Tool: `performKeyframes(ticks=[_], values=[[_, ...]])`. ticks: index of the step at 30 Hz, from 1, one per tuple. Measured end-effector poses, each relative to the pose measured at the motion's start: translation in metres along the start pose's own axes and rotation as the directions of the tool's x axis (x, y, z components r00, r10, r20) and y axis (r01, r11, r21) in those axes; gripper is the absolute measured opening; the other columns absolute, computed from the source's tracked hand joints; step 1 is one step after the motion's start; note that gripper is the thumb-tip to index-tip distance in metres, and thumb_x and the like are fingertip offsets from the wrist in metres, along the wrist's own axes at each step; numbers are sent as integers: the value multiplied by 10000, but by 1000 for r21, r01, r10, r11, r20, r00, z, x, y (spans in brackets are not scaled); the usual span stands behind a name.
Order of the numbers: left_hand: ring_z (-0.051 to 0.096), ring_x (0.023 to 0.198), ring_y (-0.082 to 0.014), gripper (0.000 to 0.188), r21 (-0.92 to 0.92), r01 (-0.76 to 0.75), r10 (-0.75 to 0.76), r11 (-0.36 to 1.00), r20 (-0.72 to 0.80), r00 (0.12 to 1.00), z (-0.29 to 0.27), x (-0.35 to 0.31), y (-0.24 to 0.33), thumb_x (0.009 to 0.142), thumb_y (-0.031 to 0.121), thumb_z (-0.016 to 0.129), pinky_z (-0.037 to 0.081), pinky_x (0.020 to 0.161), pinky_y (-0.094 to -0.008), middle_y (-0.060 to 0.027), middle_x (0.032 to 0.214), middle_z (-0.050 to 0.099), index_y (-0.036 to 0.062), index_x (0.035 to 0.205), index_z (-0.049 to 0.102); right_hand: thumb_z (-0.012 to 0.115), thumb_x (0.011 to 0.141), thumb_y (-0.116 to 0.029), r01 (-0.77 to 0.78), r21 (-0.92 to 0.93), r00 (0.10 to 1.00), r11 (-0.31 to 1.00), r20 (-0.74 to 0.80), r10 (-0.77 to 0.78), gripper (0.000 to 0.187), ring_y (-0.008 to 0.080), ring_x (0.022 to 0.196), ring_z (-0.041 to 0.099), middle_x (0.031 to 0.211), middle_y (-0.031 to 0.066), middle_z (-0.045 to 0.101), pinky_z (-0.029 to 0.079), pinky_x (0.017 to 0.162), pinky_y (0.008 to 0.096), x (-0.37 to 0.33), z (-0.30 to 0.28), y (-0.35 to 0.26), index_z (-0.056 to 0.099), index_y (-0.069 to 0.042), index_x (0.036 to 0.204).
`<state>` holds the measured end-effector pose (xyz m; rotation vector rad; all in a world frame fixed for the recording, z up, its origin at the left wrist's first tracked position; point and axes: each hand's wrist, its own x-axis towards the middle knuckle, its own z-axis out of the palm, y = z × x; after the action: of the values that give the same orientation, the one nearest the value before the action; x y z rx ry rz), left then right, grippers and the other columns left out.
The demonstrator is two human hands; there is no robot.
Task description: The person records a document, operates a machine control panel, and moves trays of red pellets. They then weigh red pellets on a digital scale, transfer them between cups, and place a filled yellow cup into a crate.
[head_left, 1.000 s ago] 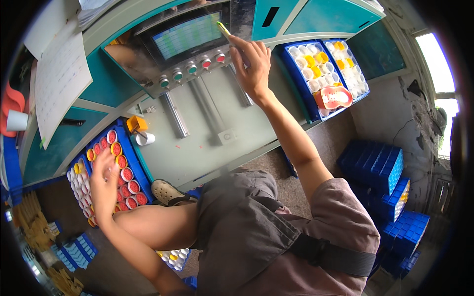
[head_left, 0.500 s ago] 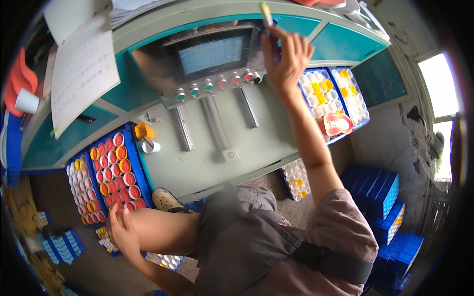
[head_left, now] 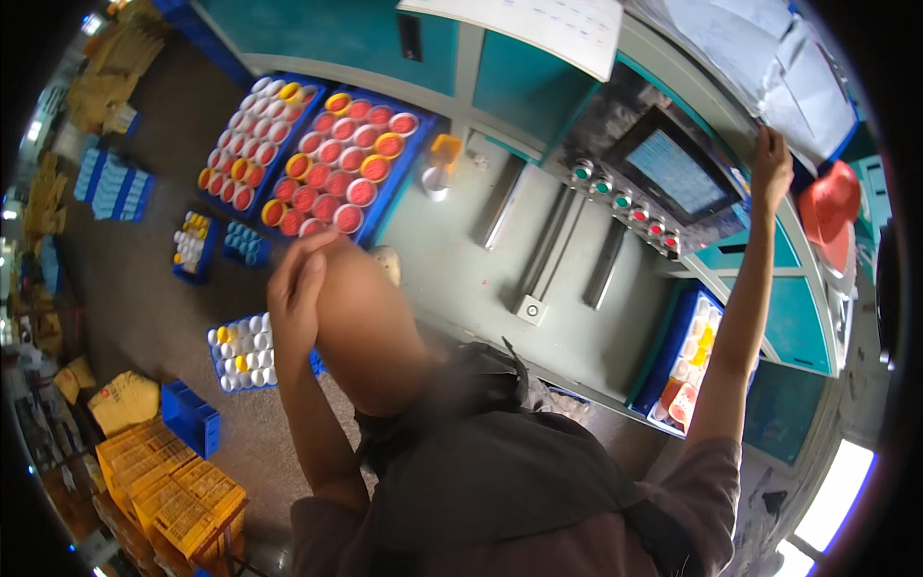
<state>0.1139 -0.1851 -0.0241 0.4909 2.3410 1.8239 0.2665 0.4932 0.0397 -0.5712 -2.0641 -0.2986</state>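
Note:
My left hand [head_left: 300,288] lies over my bare knee [head_left: 363,298], its fingers stretched out and holding nothing. At the upper right my right arm reaches up, and my right hand [head_left: 772,173] is closed at the top ledge of the machine, beside loose white papers [head_left: 711,48]. What its fingers hold, if anything, is too small to tell. Left of that hand is a dark-framed screen [head_left: 673,165] in a metal panel. A row of green and red buttons [head_left: 623,199] runs below the screen.
Blue crates with red-filled white and yellow cups [head_left: 332,154] stand left of the pale worktop [head_left: 457,260]. Another cup crate [head_left: 697,351], bearing a coral perforated piece [head_left: 681,402], stands right. Coral molded pieces [head_left: 832,216] lie on the ledge. Yellow crates [head_left: 178,495] stand lower left.
The view has swung round to the left. My right hand has gone from beside the screen to the papers, and the slim yellow-tipped thing in it no longer shows. My left hand remains on my knee.

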Motion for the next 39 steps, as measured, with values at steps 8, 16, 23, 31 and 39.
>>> performKeyframes(ticks=[8, 16, 23, 31, 39], values=[[573, 1204, -239, 364, -24, 50, -51, 998, -73, 996, -10, -30, 6, 1015, 249, 505, 387, 1087, -374, -134, 1298, 654, -11, 1230, 641, 612, 974, -341, 9, -121, 999, 993, -39, -14, 235, 318, 867, 672, 890, 69, 704, 514, 745, 453, -5, -5, -13, 717, -139, 916], [563, 1211, -253, 335, 60, 48, -40, 997, -128, 991, -26, -55, -1, 998, 223, 493, 369, 1103, -392, -138, 1285, 650, -5, 1195, 641, 608, 954, -299, 22, -141, 990, 990, -132, -40, 219, 305, 860, 618, 867, 67, 664, 454, 749, 453, -11, -8, -32, 679, -121, 849], [580, 1186, -258, 243, 35, -29, 33, 999, -132, 991, -39, -51, -4, 973, 173, 537, 390, 1091, -399, -148, 1240, 664, 23, 1124, 655, 628, 933, -202, -48, -76, 992, 996, -117, 39, 134, 306, 852, 572, 855, 98, 585, 435, 780, 443, -7, -25, -48, 624, -90, 859], [630, 1056, -271, 269, 185, -11, 40, 983, -158, 987, -26, -47, 10, 967, 198, 624, 480, 975, -408, -142, 1142, 706, 14, 1152, 689, 633, 908, -149, -32, -63, 988, 998, -150, 22, 92, 281, 822, 549, 828, 82, 545, 422, 761, 413, -5, -32, -54, 601, -82, 854], [652, 1033, -321, 365, 397, 20, 84, 918, -243, 966, -13, -25, 26, 1007, 310, 571, 484, 970, -427, -173, 1125, 722, 8, 1160, 706, 653, 891, -109, -69, -85, 969, 994, -241, 47, 70, 298, 784, 555, 806, 90, 560, 414, 708, 410, -6, -21, -56, 601, -72, 863]])
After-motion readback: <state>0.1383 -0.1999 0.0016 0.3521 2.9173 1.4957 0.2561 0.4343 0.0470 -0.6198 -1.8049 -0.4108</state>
